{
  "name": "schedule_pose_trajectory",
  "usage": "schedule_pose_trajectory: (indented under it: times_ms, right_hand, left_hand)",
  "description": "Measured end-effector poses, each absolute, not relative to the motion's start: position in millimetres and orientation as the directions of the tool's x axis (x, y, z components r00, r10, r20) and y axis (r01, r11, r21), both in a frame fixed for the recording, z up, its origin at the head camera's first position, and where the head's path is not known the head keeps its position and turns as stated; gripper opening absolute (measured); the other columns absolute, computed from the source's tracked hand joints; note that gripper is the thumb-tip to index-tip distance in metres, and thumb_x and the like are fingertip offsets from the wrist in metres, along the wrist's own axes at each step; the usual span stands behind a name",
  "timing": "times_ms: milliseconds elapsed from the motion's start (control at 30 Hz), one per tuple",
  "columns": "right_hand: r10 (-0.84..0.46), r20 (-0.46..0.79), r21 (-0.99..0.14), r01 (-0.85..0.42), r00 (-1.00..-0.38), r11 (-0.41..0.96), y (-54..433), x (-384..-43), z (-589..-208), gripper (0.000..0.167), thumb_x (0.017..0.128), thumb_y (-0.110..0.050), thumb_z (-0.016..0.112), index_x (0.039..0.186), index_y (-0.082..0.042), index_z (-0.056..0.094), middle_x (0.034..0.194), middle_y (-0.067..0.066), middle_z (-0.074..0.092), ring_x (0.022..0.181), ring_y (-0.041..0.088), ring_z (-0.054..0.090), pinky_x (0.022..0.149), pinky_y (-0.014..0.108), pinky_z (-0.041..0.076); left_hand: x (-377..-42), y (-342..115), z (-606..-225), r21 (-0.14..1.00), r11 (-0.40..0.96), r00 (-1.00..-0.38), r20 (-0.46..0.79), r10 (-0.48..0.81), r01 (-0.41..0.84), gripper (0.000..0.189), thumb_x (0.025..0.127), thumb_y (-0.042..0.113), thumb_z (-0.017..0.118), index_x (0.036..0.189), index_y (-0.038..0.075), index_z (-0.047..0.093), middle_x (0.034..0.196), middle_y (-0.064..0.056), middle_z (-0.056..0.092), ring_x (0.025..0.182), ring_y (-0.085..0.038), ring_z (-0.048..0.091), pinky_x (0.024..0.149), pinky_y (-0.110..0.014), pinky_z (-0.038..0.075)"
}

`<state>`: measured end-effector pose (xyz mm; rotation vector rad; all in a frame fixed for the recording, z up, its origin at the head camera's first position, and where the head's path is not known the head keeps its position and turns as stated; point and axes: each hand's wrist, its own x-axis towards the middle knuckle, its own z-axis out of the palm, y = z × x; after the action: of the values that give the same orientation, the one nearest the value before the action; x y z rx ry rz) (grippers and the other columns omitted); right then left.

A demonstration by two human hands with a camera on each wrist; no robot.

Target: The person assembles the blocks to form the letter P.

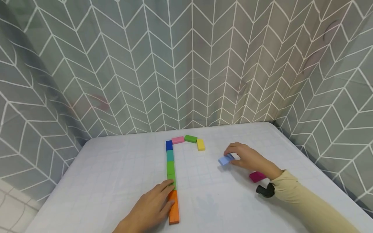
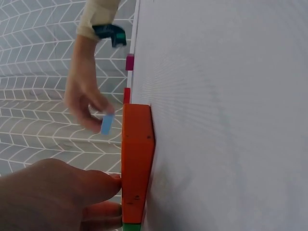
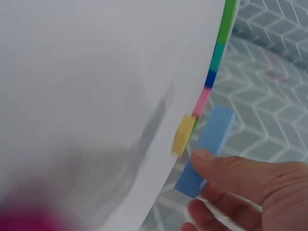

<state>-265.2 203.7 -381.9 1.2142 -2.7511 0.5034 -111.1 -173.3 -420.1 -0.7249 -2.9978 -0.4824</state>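
My right hand (image 1: 246, 157) pinches a light blue block (image 1: 225, 159) between thumb and fingers, raised over the table. In the right wrist view this block (image 3: 206, 149) is long and flat, with the thumb on its side. My left hand (image 1: 154, 204) rests with relaxed fingers on the near part of a line of blocks. Its thumb touches the orange block (image 1: 174, 213), and its fingertips lie over the light green block (image 1: 171, 171). Beyond, a teal block (image 1: 170, 156) and a dark blue block (image 1: 169, 145) continue the line.
At the far end, the line bends right through a pink block (image 1: 178, 140), a green block (image 1: 190, 138) and a yellow block (image 1: 201, 144). A magenta block (image 1: 257, 176) lies under the right forearm. A patterned grey curtain (image 1: 186, 64) hangs behind the white table (image 1: 116, 168).
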Motion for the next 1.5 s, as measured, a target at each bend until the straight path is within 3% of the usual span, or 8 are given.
schedule_pose_trajectory:
  times_ms: [300,767,900,1033,1133,1267,1367,1500]
  right_hand:
    - [-0.764,0.153,-0.215,-0.775,-0.627,0.594,123,-302,-390,0.03,0.085,0.0,0.084,0.112,-0.012,0.078,0.116,-0.001,0.071,0.11,0.024,0.059,0.091,0.041,0.057]
    - [-0.777,0.136,-0.178,-0.787,-0.615,0.591,106,-310,-392,0.032,0.087,0.004,0.08,0.117,-0.009,0.077,0.123,0.004,0.07,0.119,0.028,0.061,0.095,0.046,0.056]
    - [-0.745,0.187,-0.243,-0.765,-0.641,0.597,123,-301,-384,0.036,0.09,0.003,0.077,0.124,-0.007,0.074,0.134,0.01,0.065,0.12,0.032,0.061,0.093,0.046,0.057]
    - [-0.666,0.225,-0.275,-0.702,-0.711,0.657,160,-286,-379,0.034,0.092,-0.003,0.078,0.125,-0.004,0.072,0.128,0.011,0.067,0.105,0.03,0.065,0.084,0.043,0.058]
    - [-0.593,0.156,-0.281,-0.611,-0.79,0.74,198,-265,-379,0.031,0.092,-0.01,0.079,0.12,-0.001,0.071,0.116,0.011,0.07,0.099,0.03,0.066,0.08,0.046,0.059]
    - [-0.488,0.018,-0.257,-0.476,-0.873,0.841,248,-226,-382,0.04,0.088,-0.024,0.083,0.117,0.002,0.07,0.111,0.013,0.07,0.104,0.037,0.065,0.086,0.058,0.057]
    - [-0.468,0.028,-0.239,-0.46,-0.883,0.855,276,-202,-390,0.047,0.083,-0.029,0.088,0.117,0.0,0.071,0.113,0.01,0.07,0.108,0.038,0.064,0.091,0.06,0.054]
    - [-0.555,0.153,-0.229,-0.575,-0.818,0.785,285,-190,-399,0.036,0.081,-0.021,0.09,0.11,-0.006,0.073,0.104,-0.003,0.068,0.095,0.023,0.065,0.083,0.047,0.058]
  left_hand:
    - [-110,-175,-421,0.287,0.848,-0.893,0.084,0.442,0.447,0.05,0.103,0.032,0.067,0.144,0.006,0.06,0.152,-0.005,0.051,0.131,-0.023,0.056,0.102,-0.045,0.053]
    - [-111,-173,-419,0.283,0.852,-0.895,0.068,0.44,0.44,0.051,0.103,0.035,0.066,0.146,0.008,0.059,0.152,-0.005,0.051,0.129,-0.022,0.057,0.101,-0.045,0.053]
    - [-110,-174,-419,0.283,0.85,-0.894,0.085,0.439,0.444,0.05,0.103,0.032,0.067,0.145,0.006,0.06,0.152,-0.006,0.051,0.129,-0.022,0.057,0.102,-0.045,0.053]
    - [-110,-175,-420,0.286,0.849,-0.895,0.09,0.437,0.444,0.05,0.103,0.032,0.067,0.145,0.005,0.06,0.152,-0.006,0.051,0.129,-0.023,0.057,0.103,-0.045,0.053]
    - [-109,-174,-420,0.286,0.851,-0.896,0.083,0.437,0.441,0.05,0.103,0.032,0.067,0.145,0.005,0.06,0.151,-0.006,0.052,0.129,-0.023,0.057,0.102,-0.045,0.053]
    - [-109,-173,-420,0.285,0.849,-0.893,0.082,0.442,0.446,0.051,0.102,0.031,0.068,0.145,0.005,0.06,0.151,-0.007,0.052,0.129,-0.023,0.058,0.102,-0.045,0.053]
    - [-109,-174,-419,0.287,0.844,-0.89,0.095,0.446,0.453,0.05,0.102,0.03,0.069,0.144,0.004,0.06,0.151,-0.008,0.052,0.129,-0.024,0.057,0.102,-0.045,0.053]
    - [-110,-175,-419,0.296,0.837,-0.887,0.119,0.445,0.46,0.05,0.102,0.028,0.068,0.143,0.002,0.06,0.151,-0.008,0.052,0.131,-0.025,0.057,0.103,-0.046,0.052]
